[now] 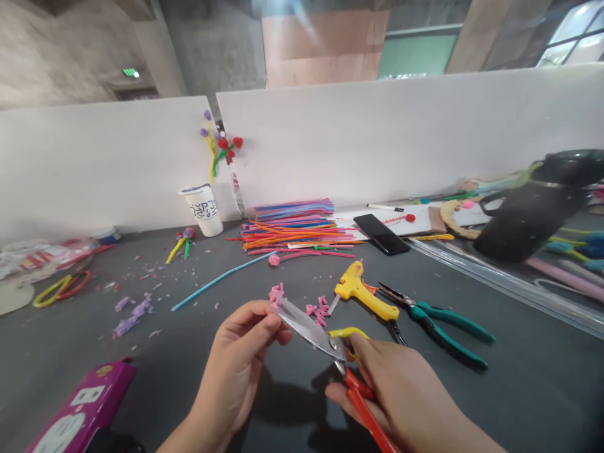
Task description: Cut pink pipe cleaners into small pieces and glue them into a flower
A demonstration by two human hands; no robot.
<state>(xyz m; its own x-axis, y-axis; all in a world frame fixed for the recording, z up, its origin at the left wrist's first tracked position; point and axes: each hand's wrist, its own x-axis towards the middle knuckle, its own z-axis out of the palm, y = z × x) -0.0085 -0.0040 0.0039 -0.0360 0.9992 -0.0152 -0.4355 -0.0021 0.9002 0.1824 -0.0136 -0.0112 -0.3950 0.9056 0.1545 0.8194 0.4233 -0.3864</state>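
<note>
My left hand (243, 352) is closed in a pinch, with a small curled pink pipe cleaner (276, 292) at its fingertips. In my right hand (401, 380) is a pair of scissors (306, 328) with one red and one yellow handle. Its blades point left and their tips meet the pink piece; I cannot tell whether they are cutting into it. Just behind the blades lie short pink pipe cleaner cuttings (319, 311). A yellow glue gun (363, 294) rests beyond my right hand, with green-handled pliers (443, 321) to its right.
Bundled pipe cleaners (297, 229) lie at the back, near a black phone (381, 234) and a paper cup (202, 211). A black flask (528, 207) stands at right. A purple power strip (85, 406) is at front left, with purple scraps (134, 314) behind it.
</note>
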